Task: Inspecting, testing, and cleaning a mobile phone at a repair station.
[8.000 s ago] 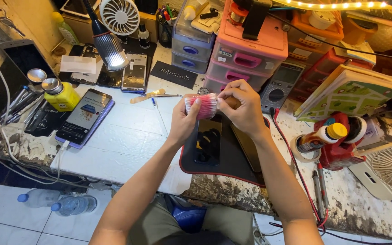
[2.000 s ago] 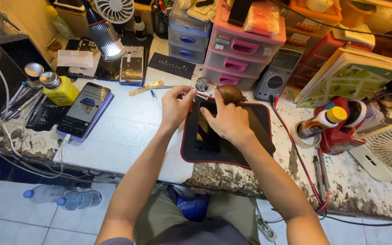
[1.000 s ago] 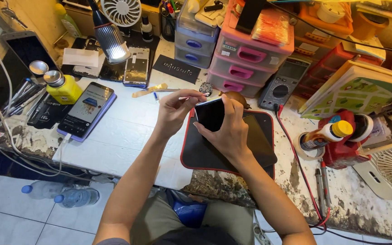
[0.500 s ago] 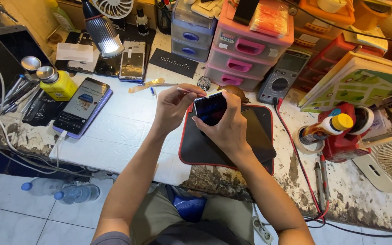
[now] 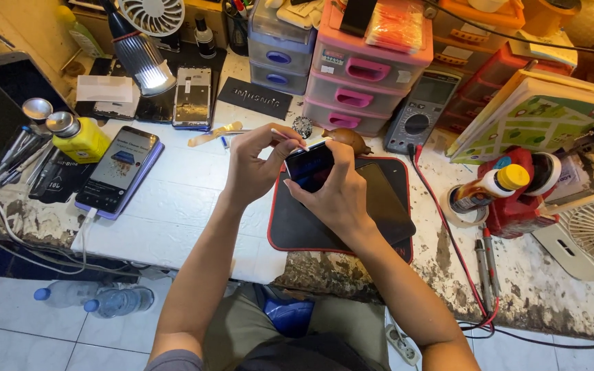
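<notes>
Closest in, the right hand has its fingers wrapped around a dark glossy rectangular smartphone, held just above the black rubber mat with red edging on the worktop. Left hand pinches a thin white stick right at the phone's top edge, fingers narrow. Beyond the mat sits a pink plastic drawer unit, and well off to the mat's left there's a yellow bottle with a metal cap.

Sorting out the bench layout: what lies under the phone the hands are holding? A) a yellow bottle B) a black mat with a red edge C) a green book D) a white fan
B: the phone, gripped by the right hand with the left hand at its top edge, is above the black red-edged mat.
</notes>
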